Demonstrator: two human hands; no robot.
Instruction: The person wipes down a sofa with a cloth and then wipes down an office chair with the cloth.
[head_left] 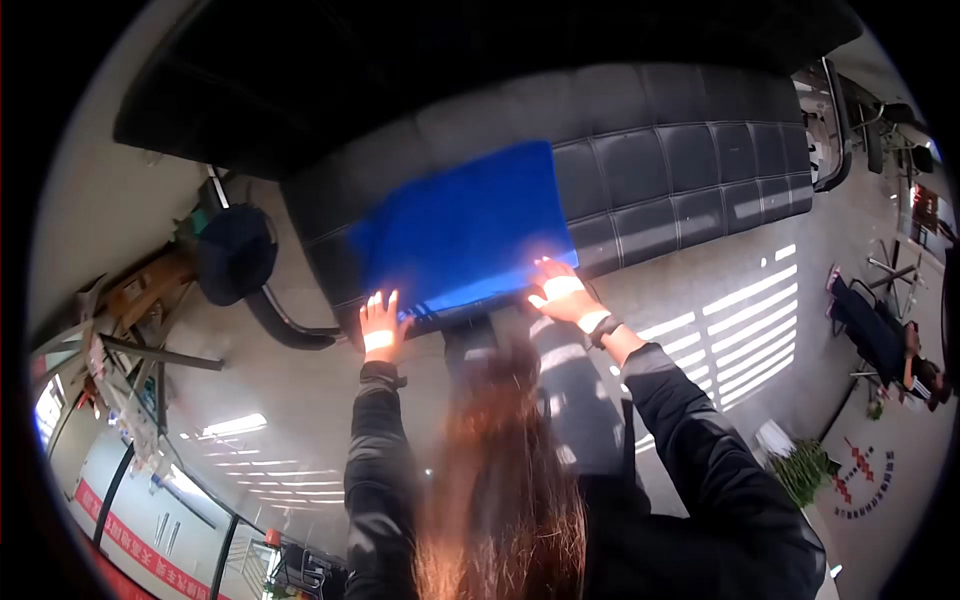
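Observation:
A blue cloth (470,220) lies spread over the seat of a black quilted sofa (690,175). My left hand (381,325) is at the cloth's near left corner, fingers apart and stretched forward. At the near right corner my right hand (562,293) rests at the edge, with its fingers spread. Neither hand is wrapped round the cloth. Bright sunlight falls on both hands and along the cloth's near edge. Long hair hangs in the lower middle and hides part of my legs.
A dark cap-like object (237,255) sits on the sofa's left armrest (290,325). A person (880,335) sits at the far right. Green plants (800,472) stand at the lower right, and wooden pieces (145,290) are at the left.

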